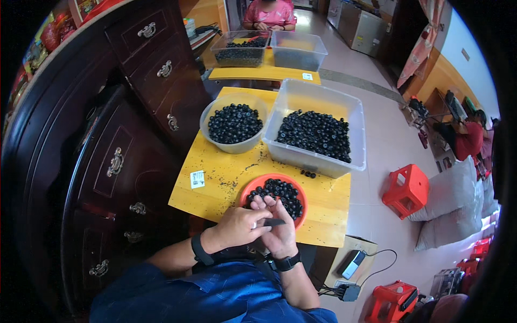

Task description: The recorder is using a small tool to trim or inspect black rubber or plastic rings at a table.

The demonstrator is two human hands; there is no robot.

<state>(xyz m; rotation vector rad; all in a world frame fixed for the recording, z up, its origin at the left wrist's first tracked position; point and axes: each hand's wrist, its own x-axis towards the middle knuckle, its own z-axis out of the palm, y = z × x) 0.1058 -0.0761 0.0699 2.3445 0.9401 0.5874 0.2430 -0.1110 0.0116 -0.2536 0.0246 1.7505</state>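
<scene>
My left hand [236,229] is closed around a small dark flat piece like a knife blade [274,222], which lies across my right palm. Part of its grip is hidden by the fingers. My right hand [281,232] is turned palm up beside it, its fingers loosely stretched; I see nothing clearly held in them. Both hands are over the near edge of a red bowl [305,200], which holds many small black round parts with holes [280,189]. A few more loose black parts [308,174] lie on the yellow table [215,167] behind the bowl.
A round clear tub [206,126] and a large clear bin [358,140] of black parts stand farther back. Dark crumbs and a white label [197,179] lie on the table. A dark cabinet [129,145] borders the left; a person [272,19] sits opposite. Red stools [406,191] stand right.
</scene>
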